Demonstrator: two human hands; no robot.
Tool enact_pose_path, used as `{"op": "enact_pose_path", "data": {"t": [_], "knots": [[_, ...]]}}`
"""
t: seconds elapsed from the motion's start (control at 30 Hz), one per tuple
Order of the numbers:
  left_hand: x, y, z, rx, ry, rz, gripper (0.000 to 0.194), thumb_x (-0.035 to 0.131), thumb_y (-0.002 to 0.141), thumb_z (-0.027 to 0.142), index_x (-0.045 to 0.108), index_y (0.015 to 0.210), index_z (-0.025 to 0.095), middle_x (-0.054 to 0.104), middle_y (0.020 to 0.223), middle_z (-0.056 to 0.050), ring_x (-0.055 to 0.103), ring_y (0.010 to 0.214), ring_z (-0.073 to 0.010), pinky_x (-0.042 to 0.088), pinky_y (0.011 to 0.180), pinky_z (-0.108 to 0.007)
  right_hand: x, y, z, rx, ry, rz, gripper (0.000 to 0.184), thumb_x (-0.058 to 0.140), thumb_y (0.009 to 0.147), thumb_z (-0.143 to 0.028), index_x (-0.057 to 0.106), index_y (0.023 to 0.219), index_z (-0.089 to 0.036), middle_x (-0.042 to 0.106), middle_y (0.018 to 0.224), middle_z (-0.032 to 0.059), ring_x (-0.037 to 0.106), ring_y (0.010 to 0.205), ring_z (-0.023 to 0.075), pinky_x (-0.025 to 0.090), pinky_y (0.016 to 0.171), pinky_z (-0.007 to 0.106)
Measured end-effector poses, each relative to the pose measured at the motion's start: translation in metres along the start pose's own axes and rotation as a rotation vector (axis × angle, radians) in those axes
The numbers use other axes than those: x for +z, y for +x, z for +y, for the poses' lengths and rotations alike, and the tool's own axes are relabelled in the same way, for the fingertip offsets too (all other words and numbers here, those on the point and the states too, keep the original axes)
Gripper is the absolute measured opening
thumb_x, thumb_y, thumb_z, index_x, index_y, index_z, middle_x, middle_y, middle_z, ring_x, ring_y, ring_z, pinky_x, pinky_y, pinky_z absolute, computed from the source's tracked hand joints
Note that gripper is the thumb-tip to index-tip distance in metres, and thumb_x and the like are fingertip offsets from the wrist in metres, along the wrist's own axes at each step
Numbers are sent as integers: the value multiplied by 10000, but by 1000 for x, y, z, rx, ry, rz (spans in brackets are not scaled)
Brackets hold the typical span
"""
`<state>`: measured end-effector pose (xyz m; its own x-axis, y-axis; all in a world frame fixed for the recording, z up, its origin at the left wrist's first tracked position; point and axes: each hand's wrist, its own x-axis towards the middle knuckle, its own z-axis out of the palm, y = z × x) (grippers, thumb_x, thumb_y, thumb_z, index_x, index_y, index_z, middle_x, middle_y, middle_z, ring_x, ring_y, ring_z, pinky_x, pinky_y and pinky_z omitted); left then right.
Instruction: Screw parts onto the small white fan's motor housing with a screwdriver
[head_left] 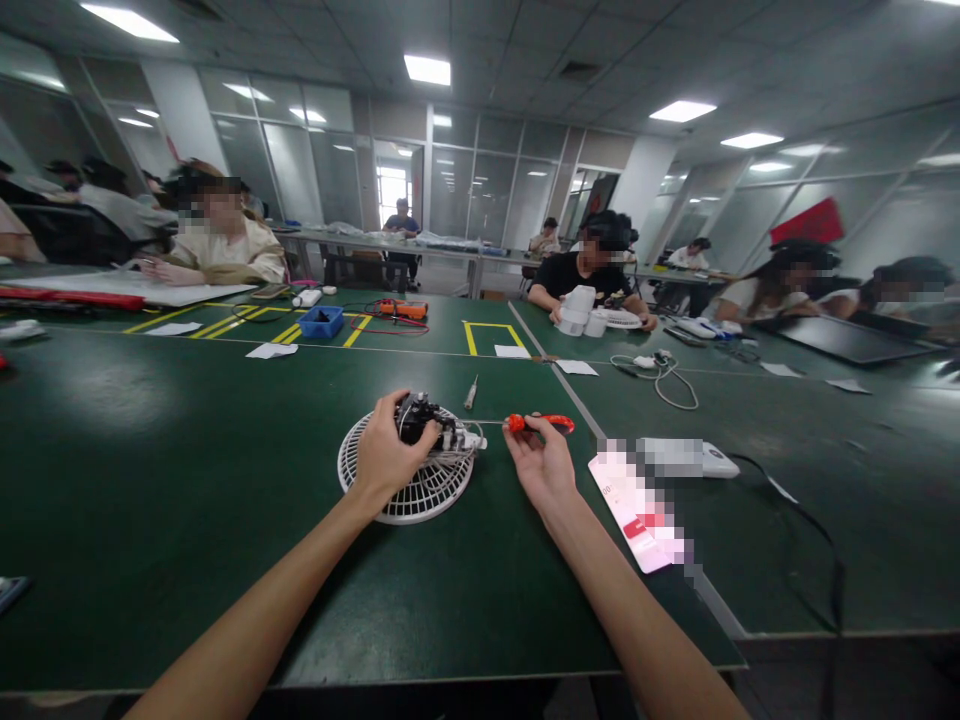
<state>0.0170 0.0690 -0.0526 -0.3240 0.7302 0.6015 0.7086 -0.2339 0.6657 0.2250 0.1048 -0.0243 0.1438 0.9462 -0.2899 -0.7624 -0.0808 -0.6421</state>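
Note:
A white round fan grille (431,500) lies on the green table with a black fan motor (417,418) on top of it. My left hand (386,455) is closed around the motor from the left, thumb at its near side. White parts and pale wires (457,445) sit at the motor's right end. In my right hand (547,465), the fingers hold a screwdriver (517,423) by its orange-red handle. Its thin shaft points left toward the motor; whether the tip touches cannot be made out. A small pen-like tool (471,392) lies just beyond the grille.
A lit phone (634,510) and a white device (686,458) with a black cable lie to the right. Farther back are a blue tray (321,322), an orange meter (403,309) and a white cable (675,385). Across the table a person (589,275) handles white parts.

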Motion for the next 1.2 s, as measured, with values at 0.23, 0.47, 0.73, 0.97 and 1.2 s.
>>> {"op": "enact_pose_path", "data": {"t": [0.23, 0.47, 0.73, 0.97, 1.2], "knots": [[-1, 0, 0, -2, -3, 2, 538, 686, 833, 440, 575, 1288, 176, 675, 1229, -136, 664, 1123, -308, 549, 1000, -506, 1, -2, 1, 16, -44, 16, 228, 797, 775, -178, 583, 834, -228, 671, 665, -36, 619, 566, 104, 543, 535, 192], [-2, 1, 2, -56, -32, -7, 502, 647, 889, 491, 590, 1282, 185, 682, 1233, -129, 665, 1114, -302, 536, 1010, -516, 1, -1, 0, -49, -94, -31, 390, 894, 678, -174, 576, 892, -246, 663, 643, -75, 589, 520, 96, 486, 492, 181], [-1, 0, 1, -39, -20, -1, 597, 705, 840, 552, 588, 1290, 178, 678, 1256, -136, 662, 1145, -307, 536, 1018, -509, -4, 5, 1, -61, -42, -51, 240, 807, 705, -54, 617, 763, -188, 717, 713, -3, 703, 699, 128, 619, 709, 234], [-1, 0, 3, -46, -24, -7, 658, 751, 795, 578, 587, 1292, 180, 673, 1267, -141, 657, 1159, -314, 529, 1034, -521, -2, 2, 5, -9, -61, 6, 148, 772, 808, -181, 625, 796, -199, 697, 658, -4, 647, 594, 120, 585, 547, 208], [-2, 0, 2, -34, -12, -5, 685, 783, 764, 563, 580, 1295, 182, 671, 1271, -140, 658, 1167, -319, 528, 1038, -514, -1, 0, 3, -38, -37, -25, 192, 696, 712, -38, 597, 760, -194, 703, 678, -7, 689, 665, 124, 624, 643, 217]]}}
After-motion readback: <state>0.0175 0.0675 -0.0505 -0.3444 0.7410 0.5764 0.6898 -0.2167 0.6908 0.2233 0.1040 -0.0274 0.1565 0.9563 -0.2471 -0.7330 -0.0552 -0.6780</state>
